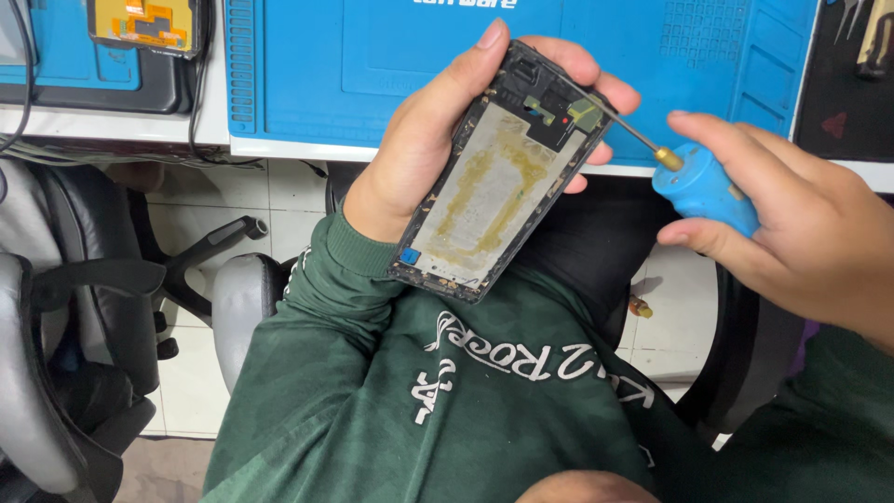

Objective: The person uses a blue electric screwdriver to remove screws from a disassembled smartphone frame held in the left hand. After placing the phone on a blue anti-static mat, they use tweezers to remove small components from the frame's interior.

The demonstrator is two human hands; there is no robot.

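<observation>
My left hand [419, 140] grips an opened phone frame [498, 177], tilted, its bare metal midplate stained with yellowish glue residue and its black edges showing. My right hand [801, 224] holds a small blue-handled tool [703, 191] with a brass collar and a thin metal shaft. The shaft's tip rests on the upper corner of the phone frame, near a small greenish part. Both hands hover above my lap, in front of the bench edge. I wear a dark green sweatshirt [419, 391] with white lettering.
A blue silicone work mat [372, 56] covers the white bench behind the hands. At the back left lies a phone part with orange flex cable [144, 23] on a black mat. Black office chairs [65, 326] stand at left. Tools [871, 37] lie at top right.
</observation>
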